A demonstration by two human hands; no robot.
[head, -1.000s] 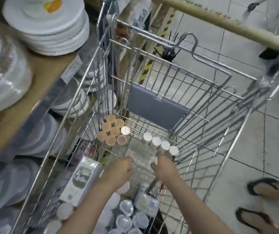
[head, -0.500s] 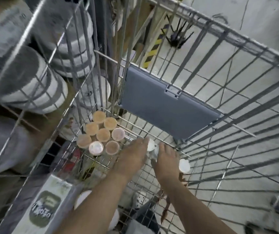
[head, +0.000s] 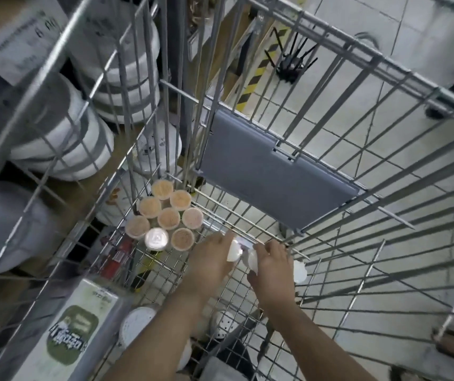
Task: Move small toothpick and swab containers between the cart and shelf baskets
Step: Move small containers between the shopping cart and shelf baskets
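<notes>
Head view: both hands down inside wire cart [head: 330, 149], near its far end. Left hand [head: 210, 264] curled around a white-lidded container [head: 234, 250], fingertips over its top. Right hand [head: 272, 266] just beside, fingers bent over another white container [head: 252, 261]; grip partly hidden. One more white lid [head: 300, 272] showing right of right hand. Cluster of tan-lidded toothpick containers [head: 165, 215] up-left of left hand. Green-labelled box [head: 74, 336] near left forearm.
</notes>
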